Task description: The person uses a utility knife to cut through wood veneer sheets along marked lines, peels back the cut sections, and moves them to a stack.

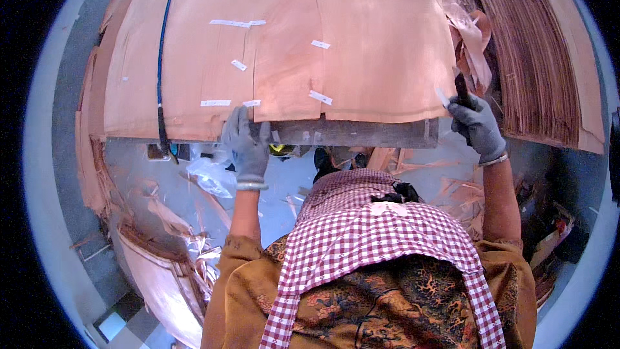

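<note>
1. Gloved left hand (245, 145) presses flat, fingers spread, on the veneer sheet (284, 45) at its near edge, 9 o'clock.
2. Right hand (476, 126), 3 o'clock, has its grip clamped on a dark tool (461, 89).
3. Veneer covers the bench (361, 132), white tape strips (320, 97) across its seams.

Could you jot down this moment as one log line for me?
left hand: flat on veneer sheet edge | right hand: grips dark tool at sheet's right edge | sheet: patched with white tape strips

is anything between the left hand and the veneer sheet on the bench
Nothing visible. The gloved left hand already rests on the near edge of the veneer sheet, fingers over it. The right hand grips a dark tool at the sheet's right corner.
</note>
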The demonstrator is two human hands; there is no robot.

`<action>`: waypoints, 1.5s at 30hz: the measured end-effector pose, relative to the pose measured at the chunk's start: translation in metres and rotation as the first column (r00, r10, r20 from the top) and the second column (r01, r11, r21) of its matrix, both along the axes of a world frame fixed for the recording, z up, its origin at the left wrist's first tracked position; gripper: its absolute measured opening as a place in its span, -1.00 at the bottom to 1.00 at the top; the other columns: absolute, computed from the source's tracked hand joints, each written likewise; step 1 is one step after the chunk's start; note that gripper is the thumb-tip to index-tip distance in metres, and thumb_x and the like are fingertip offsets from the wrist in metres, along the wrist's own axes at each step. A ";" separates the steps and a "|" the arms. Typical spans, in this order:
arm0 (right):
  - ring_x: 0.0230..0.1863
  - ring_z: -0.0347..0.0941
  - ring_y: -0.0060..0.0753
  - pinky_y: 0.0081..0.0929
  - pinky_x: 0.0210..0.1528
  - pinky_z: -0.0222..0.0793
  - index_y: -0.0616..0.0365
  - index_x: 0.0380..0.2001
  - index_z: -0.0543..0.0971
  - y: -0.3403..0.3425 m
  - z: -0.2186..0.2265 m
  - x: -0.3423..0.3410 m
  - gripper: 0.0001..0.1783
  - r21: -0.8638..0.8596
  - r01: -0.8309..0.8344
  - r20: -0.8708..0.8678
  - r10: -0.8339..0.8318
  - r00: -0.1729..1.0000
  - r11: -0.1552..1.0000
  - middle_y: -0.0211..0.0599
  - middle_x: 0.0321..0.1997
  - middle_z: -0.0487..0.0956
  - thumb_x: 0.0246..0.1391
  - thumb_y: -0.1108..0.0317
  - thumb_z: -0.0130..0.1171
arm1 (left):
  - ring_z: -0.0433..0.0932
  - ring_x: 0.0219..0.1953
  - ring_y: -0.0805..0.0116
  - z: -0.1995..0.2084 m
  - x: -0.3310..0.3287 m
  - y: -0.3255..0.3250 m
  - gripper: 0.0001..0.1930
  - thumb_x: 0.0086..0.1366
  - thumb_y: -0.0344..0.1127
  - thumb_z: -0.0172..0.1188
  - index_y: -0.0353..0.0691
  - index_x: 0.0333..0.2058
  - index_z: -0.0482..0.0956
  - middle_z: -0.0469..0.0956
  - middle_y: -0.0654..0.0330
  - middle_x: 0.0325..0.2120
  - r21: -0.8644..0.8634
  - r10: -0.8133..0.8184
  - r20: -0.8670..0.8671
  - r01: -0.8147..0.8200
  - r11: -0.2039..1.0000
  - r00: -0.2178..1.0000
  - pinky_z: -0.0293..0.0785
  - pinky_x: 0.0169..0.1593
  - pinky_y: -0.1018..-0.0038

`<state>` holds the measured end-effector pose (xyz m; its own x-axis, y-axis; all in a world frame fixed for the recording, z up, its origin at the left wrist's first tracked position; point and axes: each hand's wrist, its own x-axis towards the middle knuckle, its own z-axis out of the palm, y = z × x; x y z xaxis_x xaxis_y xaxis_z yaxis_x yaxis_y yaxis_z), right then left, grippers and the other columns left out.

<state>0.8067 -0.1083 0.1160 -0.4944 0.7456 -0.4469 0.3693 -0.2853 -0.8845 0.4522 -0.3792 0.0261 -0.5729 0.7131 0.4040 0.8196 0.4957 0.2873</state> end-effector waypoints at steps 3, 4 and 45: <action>-0.68 0.24 -0.73 -0.75 -0.65 0.08 0.15 -0.29 0.54 0.009 0.049 -0.023 -0.81 -0.043 -0.013 -0.120 0.007 0.993 0.999 -0.58 -0.59 0.41 0.05 0.30 0.17 | 0.42 -0.06 0.03 -0.006 0.030 -0.020 -0.66 0.17 -0.20 0.18 -0.24 -0.11 0.52 0.49 0.02 -0.14 -0.022 -0.098 -0.026 0.097 0.995 0.995 0.22 0.10 0.14; -0.69 0.23 -0.74 -0.75 -0.66 0.07 0.15 -0.27 0.54 0.012 0.061 -0.029 -0.80 -0.043 -0.008 -0.145 0.002 0.989 0.999 -0.58 -0.60 0.40 0.06 0.29 0.17 | 0.44 -0.10 0.03 -0.005 0.040 -0.022 -0.69 0.18 -0.21 0.17 -0.23 -0.13 0.54 0.51 0.02 -0.18 -0.056 -0.150 0.011 0.150 0.987 0.989 0.22 0.11 0.15; -0.57 0.26 -0.76 -0.78 -0.59 0.08 0.12 -0.27 0.54 0.072 0.119 0.059 -0.82 0.357 -0.196 0.331 0.073 0.941 0.913 -0.53 -0.43 0.53 0.11 0.29 0.11 | 0.54 -0.33 0.02 -0.014 0.028 -0.243 -0.80 0.08 -0.29 0.14 -0.19 -0.32 0.59 0.56 -0.02 -0.40 -0.631 0.389 0.441 -0.030 0.776 0.809 0.43 -0.23 0.23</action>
